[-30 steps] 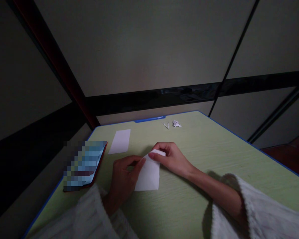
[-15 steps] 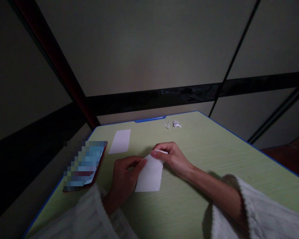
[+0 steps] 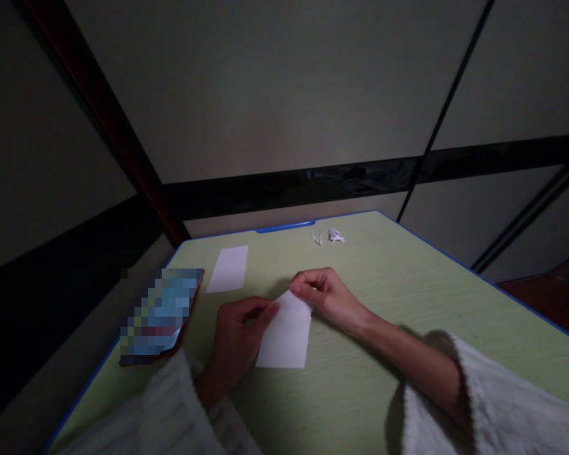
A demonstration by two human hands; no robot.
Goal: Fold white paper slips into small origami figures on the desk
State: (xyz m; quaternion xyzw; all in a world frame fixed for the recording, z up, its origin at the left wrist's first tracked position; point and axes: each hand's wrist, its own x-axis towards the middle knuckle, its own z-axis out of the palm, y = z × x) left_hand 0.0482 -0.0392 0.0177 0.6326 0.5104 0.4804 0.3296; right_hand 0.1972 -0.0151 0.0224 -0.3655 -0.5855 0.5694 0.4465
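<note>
A white sheet of paper [image 3: 287,335] lies on the pale green table [image 3: 384,297] in front of me. My left hand [image 3: 234,341] rests on the table with its fingertips pressed on the sheet's left edge near the top corner. My right hand [image 3: 329,297] has its fingers curled over the sheet's far edge and pinches it there. Both arms wear thick white sleeves.
A second white paper slip [image 3: 228,269] lies further back on the left. A phone in a red case [image 3: 159,314] sits near the left edge. Two small folded paper pieces [image 3: 329,236] lie at the far edge, by a blue handle [image 3: 284,226]. Dark walls surround the table.
My right hand has folded the sheet's far edge down and now presses it; the raised flap seen earlier is flat. The left hand has hardly moved.
</note>
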